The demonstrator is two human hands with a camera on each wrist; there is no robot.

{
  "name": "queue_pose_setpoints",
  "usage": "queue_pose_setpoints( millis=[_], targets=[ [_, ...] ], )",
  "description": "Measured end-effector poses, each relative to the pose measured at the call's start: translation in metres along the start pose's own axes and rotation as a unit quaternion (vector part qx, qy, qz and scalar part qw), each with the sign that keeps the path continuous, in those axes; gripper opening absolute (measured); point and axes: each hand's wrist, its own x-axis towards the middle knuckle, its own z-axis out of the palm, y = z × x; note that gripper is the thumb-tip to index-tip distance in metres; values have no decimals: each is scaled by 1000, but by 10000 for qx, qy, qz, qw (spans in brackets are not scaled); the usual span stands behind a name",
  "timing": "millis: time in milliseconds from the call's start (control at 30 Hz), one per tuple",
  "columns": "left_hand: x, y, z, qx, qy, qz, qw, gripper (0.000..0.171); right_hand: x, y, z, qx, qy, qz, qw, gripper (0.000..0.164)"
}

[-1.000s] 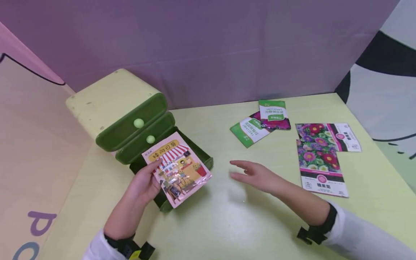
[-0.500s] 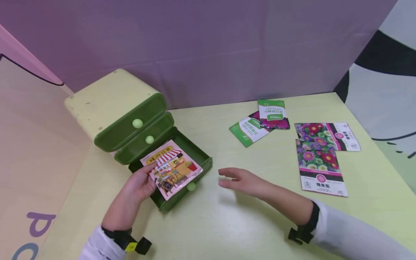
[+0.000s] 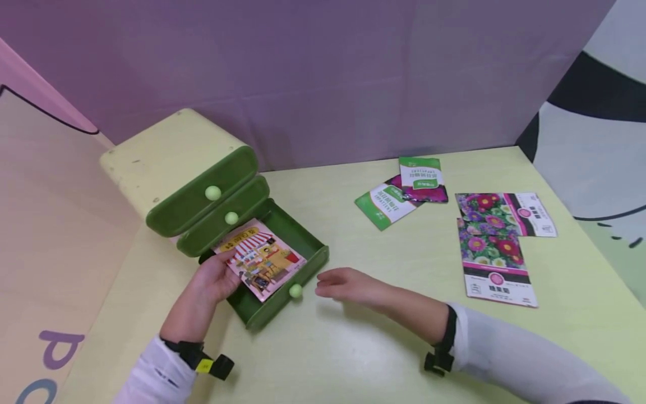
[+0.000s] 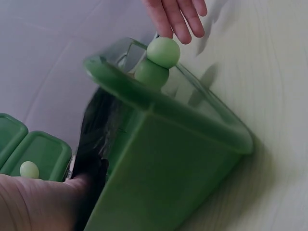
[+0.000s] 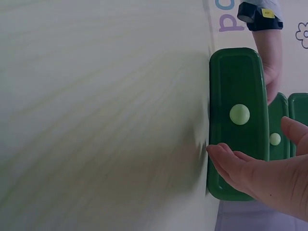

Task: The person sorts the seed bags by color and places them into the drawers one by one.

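My left hand [image 3: 216, 279] pinches a pink seed packet [image 3: 264, 259] at its left edge, thumb on top of the printed shop picture. The packet lies within the walls of the pulled-out bottom drawer [image 3: 267, 315] of a small chest. In the left wrist view its dark back [image 4: 96, 127] stands beside the green drawer wall [image 4: 159, 163]. My right hand [image 3: 350, 287] holds nothing; its fingers point toward the drawer's pale round knob [image 3: 295, 290], a little to its right. In the right wrist view those fingers overlap the drawer front [image 5: 236, 79] below the knob.
Two closed green drawers [image 3: 219, 221] sit under the chest's cream top [image 3: 174, 160]. Two green-and-white seed packets [image 3: 388, 205] overlap toward the back of the table [image 3: 353, 359]. Two flower-pictured packets [image 3: 499, 269] overlap at the right. A purple cloth wall [image 3: 328, 84] stands behind.
My left hand has lowered the pink packet from above the drawer down into it. My right hand has moved left and slightly down, closer to the knob.
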Motion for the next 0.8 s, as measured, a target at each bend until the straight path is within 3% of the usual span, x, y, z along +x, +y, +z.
queue_pose_setpoints(
  millis=[133,300,533,800],
  targets=[
    [1,0,-1,26,74,32,10000,49,5,-1,5,51,-46,53,10000,52],
    [2,-2,1,539,159,173,9983,54,10,-3,8,150,-56,52,9999,52],
    [-2,-10,12,1618,202,564,9850,54,16,-4,12,255,-107,-10,9996,52],
    [-11,-14,20,1883,625,967,9753,55,18,-8,18,531,-136,43,9985,48]
  ],
)
